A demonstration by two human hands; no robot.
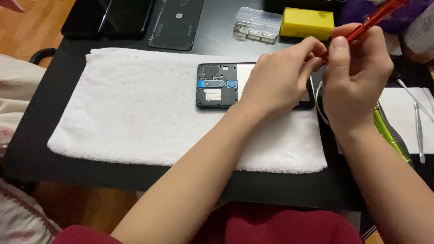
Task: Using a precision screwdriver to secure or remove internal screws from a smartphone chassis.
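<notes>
**Opened phone on the towel, red screwdriver at its right end**

We see the opened phone point(217, 86) lying flat on the white towel point(135, 117), near the towel's far edge and right of its middle. Its back is already off: the dark inner frame, a blue part and a pale metal plate are bare. A black back cover point(176, 22) lies apart on the black table point(54, 135), beyond the towel. As far as we can judge, the opening is done and the inside work is only partly along; the inner frame looks to be in place, and the phone's right end is hidden by our hands.

Our left hand point(280, 81) rests on the phone's right half, fingers curled down, thumb and forefinger pinched at the tip of the red screwdriver point(370, 20). Our right hand point(357, 77) is closed around the screwdriver's lower shaft, thumb up along it; the handle slants up and to the right. We cannot tell whether the tip touches a screw.

Further out, a clear compartment box point(257, 25) and a yellow block point(307, 22) sit beyond the phone. To the right lie a green tool point(389, 131) and thin metal tools point(418, 122) on a white sheet point(398, 108).
</notes>
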